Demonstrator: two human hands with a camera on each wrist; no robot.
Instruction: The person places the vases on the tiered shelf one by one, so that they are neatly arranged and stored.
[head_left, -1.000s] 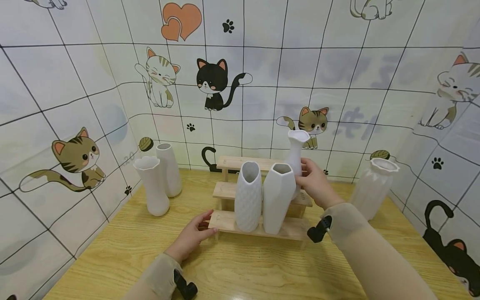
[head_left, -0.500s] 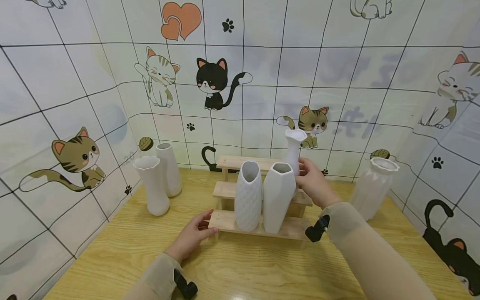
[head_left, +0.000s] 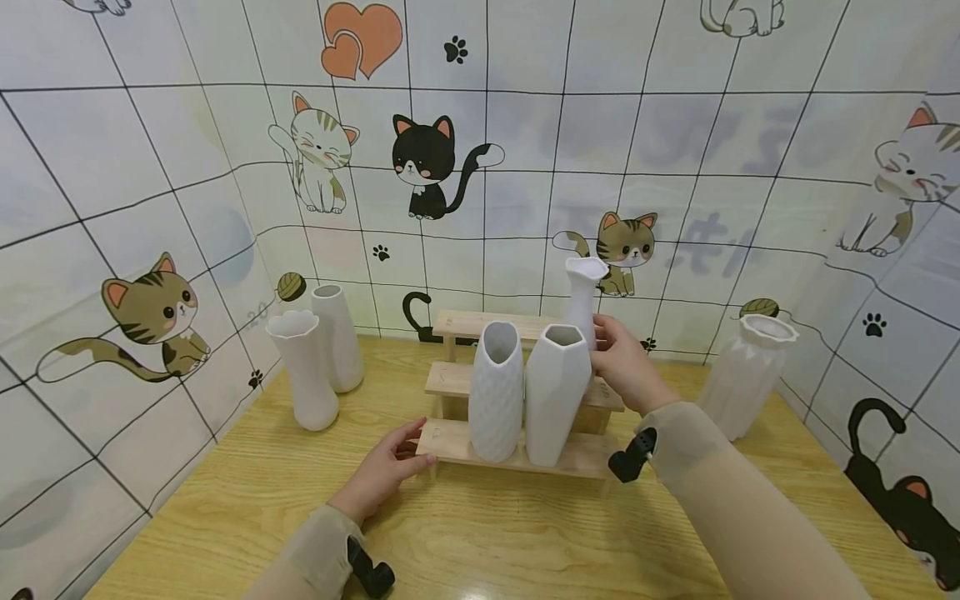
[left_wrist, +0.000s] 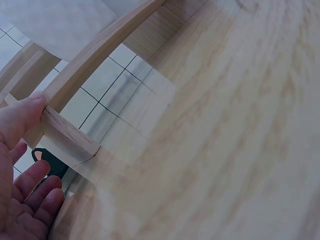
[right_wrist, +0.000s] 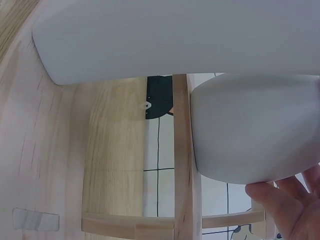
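A three-step wooden display stand (head_left: 438, 437) stands on the table. My left hand (head_left: 384, 468) grips the left end of its lowest step, the thumb (left_wrist: 22, 112) on the board's end and the other fingers loosely curled beside it. My right hand (head_left: 628, 360) holds a white flared-neck vase (head_left: 582, 296) by its side. In the right wrist view that vase's base (right_wrist: 245, 132) meets the middle step, and my thumb touches its wall. On the lowest step, a textured white vase (head_left: 495, 408) and a faceted white vase (head_left: 555, 400) stand side by side, partly hiding the held vase.
Two white vases, one wavy-rimmed (head_left: 306, 375) and one plain (head_left: 337, 342), stand on the wooden table (head_left: 480, 542) to the left. A wider ribbed vase (head_left: 746, 379) stands behind my right forearm. Cat-printed tile sheeting (head_left: 517, 208) encloses the back and sides.
The flared-neck vase and my right hand have shifted slightly left along the middle step. My left hand and the other vases have kept their places.
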